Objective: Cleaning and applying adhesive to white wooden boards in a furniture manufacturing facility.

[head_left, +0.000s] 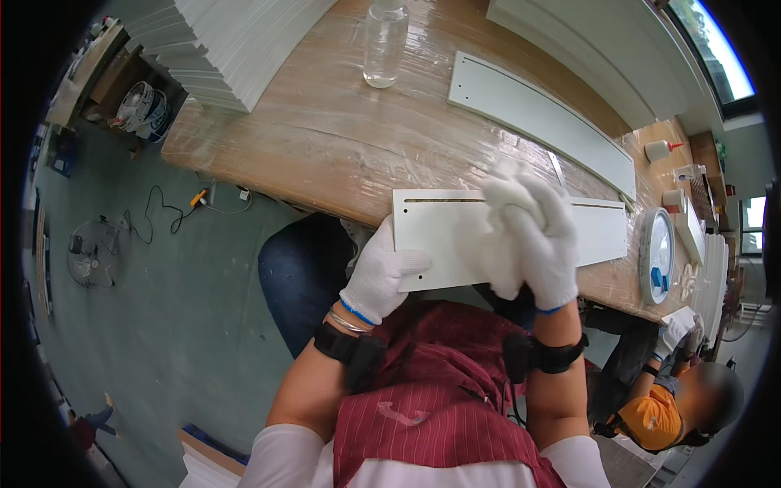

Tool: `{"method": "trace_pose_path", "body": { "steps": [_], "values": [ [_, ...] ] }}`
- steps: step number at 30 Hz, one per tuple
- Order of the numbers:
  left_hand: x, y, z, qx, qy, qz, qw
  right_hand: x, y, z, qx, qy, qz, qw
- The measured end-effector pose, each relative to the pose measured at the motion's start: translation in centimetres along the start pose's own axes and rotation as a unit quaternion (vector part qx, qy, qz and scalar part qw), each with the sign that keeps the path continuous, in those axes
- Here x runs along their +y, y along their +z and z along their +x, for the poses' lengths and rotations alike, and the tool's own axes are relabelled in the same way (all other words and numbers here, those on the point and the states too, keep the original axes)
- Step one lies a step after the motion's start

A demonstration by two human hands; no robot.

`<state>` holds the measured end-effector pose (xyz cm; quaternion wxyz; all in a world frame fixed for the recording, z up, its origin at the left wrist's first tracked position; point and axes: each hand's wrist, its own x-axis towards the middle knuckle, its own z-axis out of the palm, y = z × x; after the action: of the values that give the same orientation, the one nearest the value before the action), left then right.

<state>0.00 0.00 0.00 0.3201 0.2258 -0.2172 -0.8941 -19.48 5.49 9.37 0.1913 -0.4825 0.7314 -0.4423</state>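
Note:
A long white panel (443, 236) with a narrow slot along its far edge and small dark holes lies across my lap and the table's near edge. My left hand (379, 275), in a white knitted glove, grips the panel's left end, with the thumb on top. In my gloved right hand (547, 236) is a bunched white cloth (503, 232), held over the middle of the panel. Motion smears the cloth, and I cannot tell whether it touches the surface. A second slotted white panel (537, 118) lies farther back on the table.
A plastic-covered wooden table (309, 138) bears a clear bottle (385, 45), a stack of white boards (220, 49), a round lid (656, 252) with blue pieces and a red-tipped glue bottle (661, 150). A co-worker in orange (655, 416) sits at the right. A fan (93, 252) stands on the floor.

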Motion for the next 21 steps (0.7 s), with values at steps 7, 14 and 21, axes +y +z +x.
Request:
{"method": "trace_pose_path", "body": {
  "steps": [7, 14, 21],
  "values": [
    [-0.2, -1.0, -1.5, -0.015, -0.006, -0.005, 1.0, 12.3, -9.0, -4.9, 0.108, 0.09, -0.37, 0.919],
    [1.1, -0.3, 0.0, 0.028, -0.041, -0.142, 0.989, -2.8, 7.8, -5.2, -0.124, -0.161, -0.24, 0.949],
    [2.8, -1.0, -0.9, -0.096, -0.094, -0.289, 0.948, -0.5, -0.7, -7.7, -0.203, -0.054, -0.052, 0.976]
  ]
}}
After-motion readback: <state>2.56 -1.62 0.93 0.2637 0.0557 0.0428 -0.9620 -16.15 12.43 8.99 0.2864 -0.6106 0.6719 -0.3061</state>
